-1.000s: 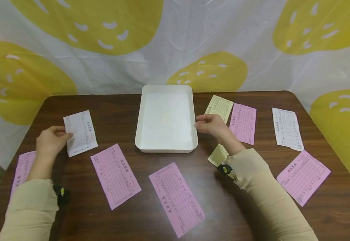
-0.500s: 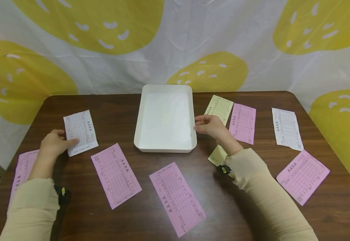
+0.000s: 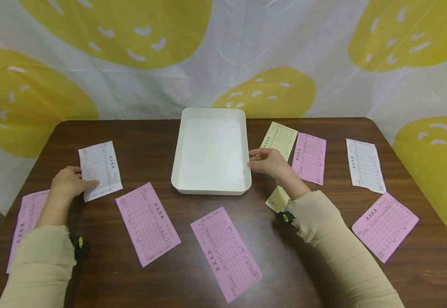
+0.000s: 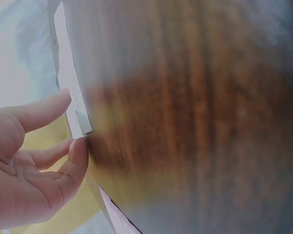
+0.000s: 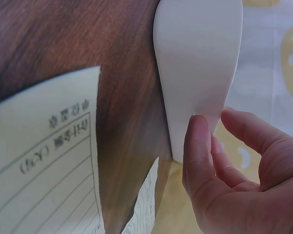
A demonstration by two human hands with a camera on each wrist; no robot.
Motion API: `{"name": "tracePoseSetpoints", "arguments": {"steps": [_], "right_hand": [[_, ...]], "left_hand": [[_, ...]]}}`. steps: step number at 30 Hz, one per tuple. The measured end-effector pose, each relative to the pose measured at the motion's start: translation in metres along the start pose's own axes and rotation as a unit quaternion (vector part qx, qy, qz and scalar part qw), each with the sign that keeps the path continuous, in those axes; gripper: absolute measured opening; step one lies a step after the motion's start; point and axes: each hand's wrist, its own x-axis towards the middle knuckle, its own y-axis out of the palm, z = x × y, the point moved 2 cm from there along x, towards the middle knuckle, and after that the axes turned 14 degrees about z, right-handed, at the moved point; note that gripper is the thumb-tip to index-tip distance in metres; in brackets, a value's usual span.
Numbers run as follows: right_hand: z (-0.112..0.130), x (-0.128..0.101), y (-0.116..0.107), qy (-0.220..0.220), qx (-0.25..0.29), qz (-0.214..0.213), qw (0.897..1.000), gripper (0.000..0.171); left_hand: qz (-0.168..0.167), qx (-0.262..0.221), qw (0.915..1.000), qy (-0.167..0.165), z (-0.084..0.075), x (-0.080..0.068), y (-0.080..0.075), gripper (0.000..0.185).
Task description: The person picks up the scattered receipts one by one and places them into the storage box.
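Observation:
A white printed form slip (image 3: 102,173) lies at the left of the table. My left hand (image 3: 69,182) is at its left edge, thumb resting on the paper and curled fingers at the edge; the left wrist view shows the thumb on the slip (image 4: 71,83) and fingertips right at its border. A shallow white tray (image 3: 211,164) stands at the back middle with its inside bare. My right hand (image 3: 267,161) holds the tray's right side; in the right wrist view the thumb is at the rim and the fingers lie against the outer wall (image 5: 198,63).
Pink slips lie at front left (image 3: 148,224), front middle (image 3: 227,254), far left (image 3: 31,214), back right (image 3: 309,157) and right (image 3: 386,226). Yellow slips (image 3: 281,137) (image 3: 278,199) lie beside and under the right arm. Another white slip (image 3: 365,164) is farther right. A patterned cloth hangs behind.
My left hand has shifted so that its thumb reaches farther over the white slip, which has slid slightly left. The tray has moved a touch left; my right hand stays at its side.

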Motion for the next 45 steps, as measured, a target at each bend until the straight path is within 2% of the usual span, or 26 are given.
{"name": "tracePoseSetpoints", "arguments": {"steps": [12,18,22,30,34,38,40,42,45], "right_hand": [[-0.003,0.001,-0.001,0.0,0.016,0.005,1.0,0.045],[-0.005,0.002,-0.001,0.002,0.025,0.006,1.0,0.045],[-0.005,0.002,0.0,0.001,0.032,0.007,0.999,0.045],[-0.007,0.003,-0.002,-0.002,0.028,0.01,1.0,0.045],[-0.007,0.003,-0.002,-0.004,0.03,0.008,1.0,0.046],[-0.006,0.002,-0.001,-0.004,0.025,0.007,1.0,0.046],[-0.005,0.002,-0.001,-0.003,0.02,0.006,1.0,0.047],[-0.004,0.002,0.0,-0.001,0.015,0.005,1.0,0.047],[-0.004,0.001,0.0,-0.003,0.009,0.004,1.0,0.047]], "left_hand": [[0.006,-0.012,0.9999,-0.008,0.0,0.0,-0.001,0.067],[0.007,-0.084,0.9964,-0.013,0.002,0.0,0.001,0.072],[-0.009,-0.117,0.9928,-0.021,0.004,-0.001,0.003,0.07],[-0.052,-0.138,0.989,-0.014,0.004,-0.001,0.004,0.051],[-0.07,-0.187,0.9798,0.015,0.004,0.001,0.003,0.05],[-0.071,-0.263,0.9611,0.044,0.006,0.002,0.002,0.046],[-0.072,-0.282,0.9556,0.048,0.005,0.003,0.001,0.046],[-0.077,-0.294,0.951,0.055,0.014,0.015,0.002,0.044],[-0.081,-0.307,0.9456,0.07,0.007,0.014,0.001,0.043]]}}
